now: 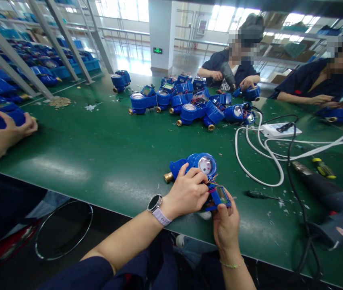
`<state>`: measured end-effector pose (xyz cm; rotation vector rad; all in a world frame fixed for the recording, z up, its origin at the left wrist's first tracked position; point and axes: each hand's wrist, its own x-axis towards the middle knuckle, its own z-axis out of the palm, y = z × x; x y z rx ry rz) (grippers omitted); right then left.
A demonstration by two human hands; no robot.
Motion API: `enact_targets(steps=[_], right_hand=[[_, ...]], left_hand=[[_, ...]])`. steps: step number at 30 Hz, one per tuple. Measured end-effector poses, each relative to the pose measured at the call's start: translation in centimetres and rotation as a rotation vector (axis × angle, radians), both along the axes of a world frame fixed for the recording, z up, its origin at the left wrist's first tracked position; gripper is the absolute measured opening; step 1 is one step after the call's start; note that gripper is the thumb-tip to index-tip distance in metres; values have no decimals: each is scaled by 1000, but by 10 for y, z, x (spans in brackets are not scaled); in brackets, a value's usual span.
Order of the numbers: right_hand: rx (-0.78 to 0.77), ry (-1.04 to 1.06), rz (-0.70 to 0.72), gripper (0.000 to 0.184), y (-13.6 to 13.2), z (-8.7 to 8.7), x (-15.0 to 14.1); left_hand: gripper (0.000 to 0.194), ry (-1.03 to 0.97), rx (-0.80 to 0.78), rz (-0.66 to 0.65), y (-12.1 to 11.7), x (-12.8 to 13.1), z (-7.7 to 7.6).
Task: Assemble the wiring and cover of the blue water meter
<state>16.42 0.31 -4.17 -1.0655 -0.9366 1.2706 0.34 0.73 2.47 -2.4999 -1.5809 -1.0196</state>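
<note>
Head view: the left hand (186, 193) lies on a blue water meter (198, 166) at the near edge of the green table (105, 149), fingers curled and pinching at its wiring. At five o'clock from it, the right hand (226, 223) grips the meter's blue display module (219, 197) between thumb and fingers. A heap of meters (189, 102) sits at twelve o'clock, a power tool (331, 205) at three.

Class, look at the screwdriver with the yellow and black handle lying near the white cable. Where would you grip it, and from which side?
Grip the screwdriver around its thick yellow and black handle, coming from above. It lies flat on the green table, and the white cable and power tool crowd its sides.
</note>
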Motion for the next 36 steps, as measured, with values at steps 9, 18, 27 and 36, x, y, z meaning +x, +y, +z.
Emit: enact_targets(steps=[9,18,27,36], right_hand=[[112,-211,39,76,1,-5,17],[185,-227,-14,84,-12,8,1],[217,-307,43,86,-24,8,-4],[246,-439,58,87,-33,11,-9]], left_hand=[[20,64,-40,-89,0,-6,3],[8,-245,-225,-158,-6,-18,8],[18,-284,-347,-178,-11,-34,4],[14,-293,-260,-125,-20,-44,-4]])
